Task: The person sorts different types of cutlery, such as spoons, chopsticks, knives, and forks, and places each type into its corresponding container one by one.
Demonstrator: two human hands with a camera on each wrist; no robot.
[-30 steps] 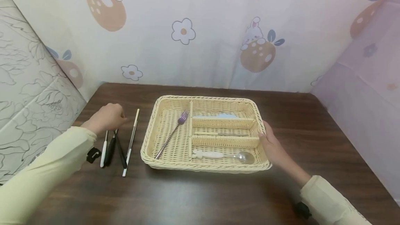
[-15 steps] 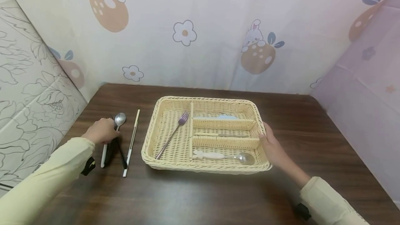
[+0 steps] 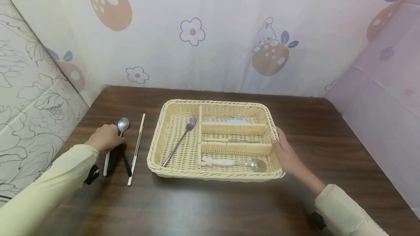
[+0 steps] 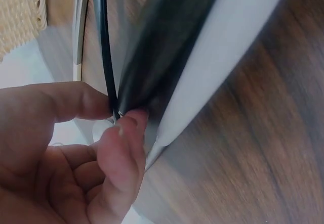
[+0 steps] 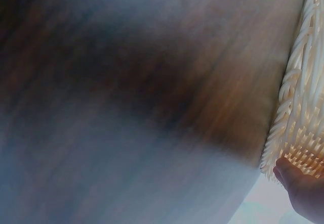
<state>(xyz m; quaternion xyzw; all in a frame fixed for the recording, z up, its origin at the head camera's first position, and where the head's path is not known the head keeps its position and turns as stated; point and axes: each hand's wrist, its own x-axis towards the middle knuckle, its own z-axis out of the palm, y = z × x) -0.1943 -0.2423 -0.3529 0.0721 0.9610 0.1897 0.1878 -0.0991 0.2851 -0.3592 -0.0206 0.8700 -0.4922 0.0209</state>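
Observation:
My left hand (image 3: 105,138) is low at the table's left, thumb and fingers pinching around the neck of a spoon (image 3: 123,124) with a thick black handle (image 4: 162,42). A thinner black handle (image 4: 105,47) crosses at the fingertips; dark fork tines (image 3: 111,122) show beyond the hand. Beside them lies a utensil with a white handle (image 4: 217,57), its far end hidden. My right hand (image 3: 286,152) grips the right side of a cream wicker basket (image 3: 216,176), thumb over the rim. Inside are a purple fork (image 3: 180,139) and a spoon with a white handle (image 3: 223,162).
A pair of chopsticks (image 3: 136,156) lies between the left-hand utensils and the basket. Dividers (image 3: 236,148) split the basket; a narrow section holds thin sticks (image 3: 229,141), the back one a pale blue piece (image 3: 237,121). Patterned curtains (image 3: 223,65) enclose the dark wooden table (image 3: 197,210).
My left hand has come down and nearer onto the utensils, uncovering the spoon's bowl and then the fork tines. The right hand and the basket have stayed put.

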